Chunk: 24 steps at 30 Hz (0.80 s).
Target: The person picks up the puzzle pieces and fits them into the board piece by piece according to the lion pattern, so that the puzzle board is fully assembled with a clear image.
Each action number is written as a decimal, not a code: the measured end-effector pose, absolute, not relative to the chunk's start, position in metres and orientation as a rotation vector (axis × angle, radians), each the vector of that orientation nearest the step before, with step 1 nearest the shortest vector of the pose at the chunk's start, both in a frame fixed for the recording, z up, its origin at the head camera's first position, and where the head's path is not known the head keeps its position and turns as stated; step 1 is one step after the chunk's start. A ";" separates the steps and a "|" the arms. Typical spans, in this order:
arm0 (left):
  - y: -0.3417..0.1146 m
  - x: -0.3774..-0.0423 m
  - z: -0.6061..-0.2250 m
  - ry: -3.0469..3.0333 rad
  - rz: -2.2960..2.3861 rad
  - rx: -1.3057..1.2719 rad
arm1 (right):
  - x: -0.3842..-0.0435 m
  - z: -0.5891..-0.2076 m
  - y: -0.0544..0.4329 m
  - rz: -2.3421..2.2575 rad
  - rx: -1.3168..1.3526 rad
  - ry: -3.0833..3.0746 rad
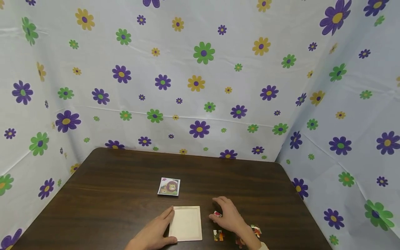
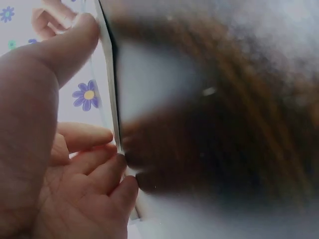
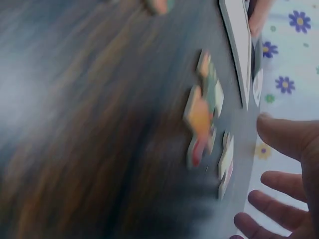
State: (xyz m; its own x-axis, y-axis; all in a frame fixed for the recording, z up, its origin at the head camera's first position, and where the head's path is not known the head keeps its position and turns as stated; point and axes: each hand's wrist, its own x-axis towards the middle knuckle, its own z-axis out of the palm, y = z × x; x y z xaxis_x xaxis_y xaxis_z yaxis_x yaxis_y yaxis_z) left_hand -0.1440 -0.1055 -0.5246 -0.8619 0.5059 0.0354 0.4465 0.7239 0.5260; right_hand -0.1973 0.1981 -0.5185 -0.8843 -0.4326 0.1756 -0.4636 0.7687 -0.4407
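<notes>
A pale square wooden puzzle tray (image 1: 185,224) lies on the dark table with a raised rim and a bare inside. Along its left edge rests my left hand (image 1: 155,231), thumb by the lower corner and fingertips by the upper one. To the right of the tray, my right hand (image 1: 229,215) hovers over a puzzle piece with pink and white on it (image 1: 217,214). Its fingers are spread apart in the right wrist view, holding nothing. Closer to me lies an orange and green puzzle piece (image 1: 218,235).
Beyond the tray lies a square card with a lion picture (image 1: 169,186). More puzzle pieces (image 1: 256,230) lie beside and partly under my right forearm. A flowered cloth (image 1: 200,93) hangs behind the table (image 1: 125,180) and along both sides.
</notes>
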 end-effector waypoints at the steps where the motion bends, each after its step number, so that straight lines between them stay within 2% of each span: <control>1: -0.106 -0.144 -0.525 2.808 0.835 0.777 | -0.196 -0.518 0.201 0.743 0.720 -2.915; 11: -0.104 -0.145 -0.528 2.882 0.812 0.766 | -0.194 -0.521 0.212 0.735 0.676 -2.988; 24: -0.102 -0.144 -0.529 2.900 0.778 0.763 | -0.201 -0.521 0.207 0.885 0.787 -2.956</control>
